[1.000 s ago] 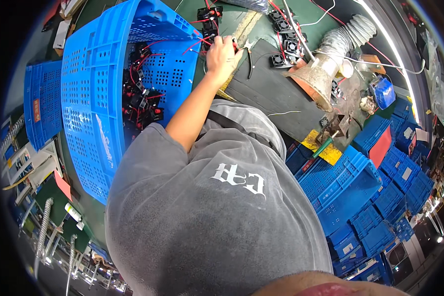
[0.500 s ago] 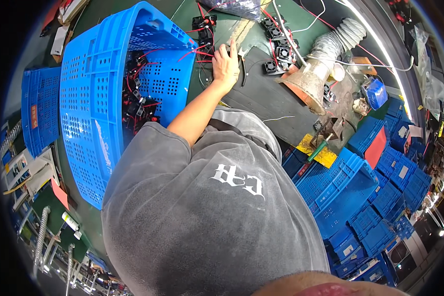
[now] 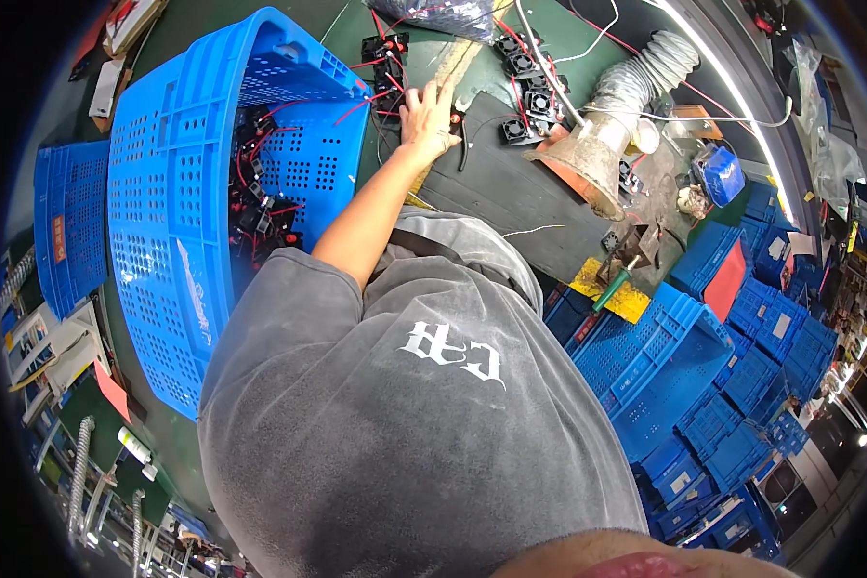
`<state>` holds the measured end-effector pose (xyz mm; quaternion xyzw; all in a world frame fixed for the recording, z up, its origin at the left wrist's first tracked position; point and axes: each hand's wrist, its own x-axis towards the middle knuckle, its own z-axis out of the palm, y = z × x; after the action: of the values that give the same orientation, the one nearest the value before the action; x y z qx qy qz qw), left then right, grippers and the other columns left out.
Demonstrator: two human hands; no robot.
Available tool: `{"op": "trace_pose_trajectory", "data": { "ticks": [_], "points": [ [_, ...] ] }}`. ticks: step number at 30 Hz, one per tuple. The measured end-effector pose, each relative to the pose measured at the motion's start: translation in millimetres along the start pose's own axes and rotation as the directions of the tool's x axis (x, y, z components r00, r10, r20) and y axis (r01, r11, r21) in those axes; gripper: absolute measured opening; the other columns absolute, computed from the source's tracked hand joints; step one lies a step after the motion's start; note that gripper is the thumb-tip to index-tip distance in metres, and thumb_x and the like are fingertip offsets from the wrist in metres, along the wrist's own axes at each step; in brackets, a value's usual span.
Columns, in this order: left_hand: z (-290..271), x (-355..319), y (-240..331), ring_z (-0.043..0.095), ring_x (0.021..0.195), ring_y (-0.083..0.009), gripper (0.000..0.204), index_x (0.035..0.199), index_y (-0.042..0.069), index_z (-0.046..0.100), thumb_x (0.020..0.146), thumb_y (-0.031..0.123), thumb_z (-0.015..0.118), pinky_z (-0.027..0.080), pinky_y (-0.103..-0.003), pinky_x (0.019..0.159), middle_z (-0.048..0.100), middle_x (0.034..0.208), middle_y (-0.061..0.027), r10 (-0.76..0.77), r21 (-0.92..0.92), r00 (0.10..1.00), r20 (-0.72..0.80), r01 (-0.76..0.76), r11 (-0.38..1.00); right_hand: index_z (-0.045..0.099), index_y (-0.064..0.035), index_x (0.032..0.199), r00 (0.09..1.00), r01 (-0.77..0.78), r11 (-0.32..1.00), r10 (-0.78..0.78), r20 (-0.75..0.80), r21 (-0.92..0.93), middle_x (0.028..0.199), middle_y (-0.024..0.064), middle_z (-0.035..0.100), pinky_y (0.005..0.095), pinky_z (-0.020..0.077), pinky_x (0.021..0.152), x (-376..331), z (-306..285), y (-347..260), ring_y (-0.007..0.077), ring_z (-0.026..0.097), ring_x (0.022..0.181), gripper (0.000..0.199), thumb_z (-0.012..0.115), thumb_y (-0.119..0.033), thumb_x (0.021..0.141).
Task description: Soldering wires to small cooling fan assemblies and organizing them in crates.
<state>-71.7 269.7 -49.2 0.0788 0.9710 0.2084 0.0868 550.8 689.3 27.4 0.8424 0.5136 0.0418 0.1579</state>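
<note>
1. Left hand (image 3: 429,118) lay palm down on the bench, fingers spread wide. Nothing was seen clasped in it, though whatever sat under the palm was hidden. Right hand was out of view, masked by the grey-shirted torso.
2. Nearest small black fans (image 3: 387,69) sat just beyond the fingertips, toward the thumb-away side, close to touching; I could not tell if there was contact. Another fan (image 3: 518,130) lay further out on the opposite side of the hand, on the dark mat (image 3: 511,197).
3. Red lead wires (image 3: 354,104) ran from beside the knuckles over the rim of the big blue crate (image 3: 173,193), which stood next to the wrist and forearm with more fans inside.
4. Black hand cutters (image 3: 462,146) lay just beside the heel of the hand, apart from it.
5. Risk, as judged: the leads were tangled together, so lifting one fan could drag its neighbours along or pull them off the crate rim.
6. Risk: a spread, flat hand gave no hold on a small, light fan, so a sideways sweep could scatter the row beyond the fingers.
7. Risk: the wrist was close to the cutters, and a careless pull back could knock them off the mat or nick a lead.
8. Risk: the rusty funnel duct (image 3: 588,164) stood well past the far fan and crowded that side of the reach.
</note>
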Motion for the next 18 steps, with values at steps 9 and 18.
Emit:
{"op": "trace_pose_trajectory", "data": {
  "ticks": [9,18],
  "points": [
    [13.2,-13.3,-9.4,0.046,0.124,-0.0439,0.131,0.158,0.016,0.016,0.054,0.019,0.095,0.044,-0.046,0.107,0.034,0.138,-0.0221,0.093,-0.169,0.993,-0.072,-0.104,0.980,0.039,0.0013,0.133,0.998,-0.043,0.999,0.044,0.046,-0.025,0.140,0.0273,0.044,0.0484,0.0394,0.105,-8.1,21.4,3.9,0.0413,0.045,0.129,0.104,0.078,-0.062,0.061],
    [0.5,56.0,30.6,0.039,0.135,-0.0447,0.132,0.155,0.007,0.023,0.052,0.044,0.095,0.034,-0.049,0.115,0.036,0.146,-0.0271,0.254,-0.403,0.963,-0.095,-0.270,0.874,0.041,0.0024,0.132,0.981,0.088,0.975,-0.049,0.188,-0.204,0.138,0.0271,0.047,0.0472,0.0400,0.105,16.8,49.6,18.1,0.0408,0.047,0.127,0.102,0.077,-0.063,0.063]
  ]
}}
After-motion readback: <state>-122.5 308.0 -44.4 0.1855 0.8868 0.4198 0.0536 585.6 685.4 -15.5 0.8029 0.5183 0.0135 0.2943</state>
